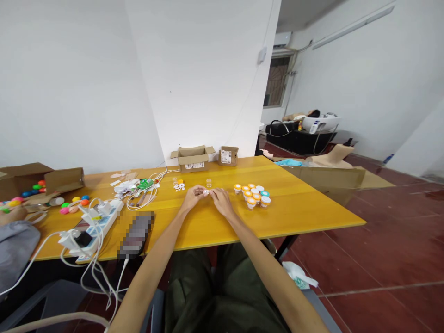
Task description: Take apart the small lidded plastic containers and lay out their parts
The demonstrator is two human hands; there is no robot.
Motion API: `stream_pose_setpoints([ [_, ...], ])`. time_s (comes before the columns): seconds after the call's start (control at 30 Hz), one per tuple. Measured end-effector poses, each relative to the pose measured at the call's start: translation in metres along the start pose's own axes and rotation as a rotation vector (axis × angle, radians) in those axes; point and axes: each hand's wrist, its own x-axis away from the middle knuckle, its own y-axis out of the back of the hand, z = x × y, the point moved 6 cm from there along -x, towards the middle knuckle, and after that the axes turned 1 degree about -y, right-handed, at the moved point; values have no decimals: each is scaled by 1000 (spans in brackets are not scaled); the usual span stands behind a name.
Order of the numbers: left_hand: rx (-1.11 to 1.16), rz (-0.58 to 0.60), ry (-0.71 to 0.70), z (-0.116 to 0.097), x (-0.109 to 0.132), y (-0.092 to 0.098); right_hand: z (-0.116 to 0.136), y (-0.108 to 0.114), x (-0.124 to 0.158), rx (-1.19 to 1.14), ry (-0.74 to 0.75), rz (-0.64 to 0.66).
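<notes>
Over the middle of the table, my left hand (195, 196) pinches a small white part with holes in it (206, 192). On its other side, my right hand (220, 200) has its fingertips closed at the same small part. Just beyond my hands stands a clear small cup (208, 183). Left of it lie several small white pieces (179, 188), an orange lid (181, 181) and another clear cup (175, 180). A cluster of small clear jars with orange, white and teal lids (255, 197) stands to the right of my right hand.
Two cardboard boxes (193, 159) (228, 157) stand at the wall. On the left are a phone (136, 234), a power strip (97, 226), tangled cables (149, 194) and coloured balls (74, 203). Another person's sleeve (19, 245) shows at the far left. The table's right edge (312, 187) borders the red floor.
</notes>
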Motion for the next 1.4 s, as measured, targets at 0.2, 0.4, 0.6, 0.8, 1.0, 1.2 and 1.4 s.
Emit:
stream_pose_setpoints([
  [0.2, 45, 56, 10, -1, 2, -6, 2, -2, 1, 157, -67, 83],
  [0.4, 107, 92, 43, 0, 5, -8, 8, -3, 3, 276, -78, 208],
  [0.6, 152, 126, 59, 4, 7, -10, 4, -5, 3, 261, -82, 207],
  [0.8, 110, 130, 57, 10, 5, -8, -4, -11, 2, 179, -54, 138],
  [1.0, 5, 119, -10, 12, 1, -7, -9, -12, 2, 133, -47, 87],
  [1.2, -169, 37, -80, 8, 0, -2, -5, -6, 2, 107, -55, 66],
  [1.4, -364, -190, -155, 3, 0, 16, 2, -3, 2, 135, -16, 51],
])
